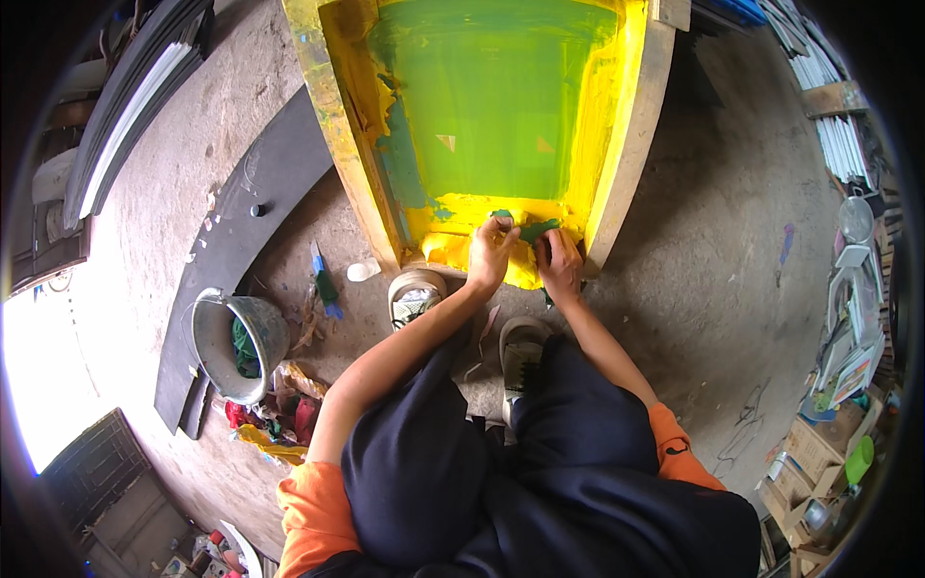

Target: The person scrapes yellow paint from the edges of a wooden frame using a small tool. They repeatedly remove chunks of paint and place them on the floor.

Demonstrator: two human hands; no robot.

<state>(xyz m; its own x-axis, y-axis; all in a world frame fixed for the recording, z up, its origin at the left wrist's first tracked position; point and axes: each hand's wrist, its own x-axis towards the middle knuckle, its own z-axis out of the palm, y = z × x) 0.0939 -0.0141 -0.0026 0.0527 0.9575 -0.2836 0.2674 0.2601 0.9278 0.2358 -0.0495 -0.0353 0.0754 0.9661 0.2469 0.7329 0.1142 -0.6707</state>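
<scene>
1. The left hand (491, 252) pinches the edge of a dark green strip (533, 229); its grip is clenched on it, seemingly to lift the strip clear.
2. The right hand (559, 265) presses beside it, fingers curled on the same strip, apparently steadying it.
3. The strip lies at the near edge of the yellow-stained screen frame (337, 125), which lies on the floor, within a squatting reach.
4. A metal bucket (236, 342) and rags sit to the left.

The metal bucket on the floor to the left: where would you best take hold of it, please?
Take the metal bucket by its open rim, from above on the side nearest the left hand. It tilts toward that side; no handle shows, and green material fills its inside.
</scene>
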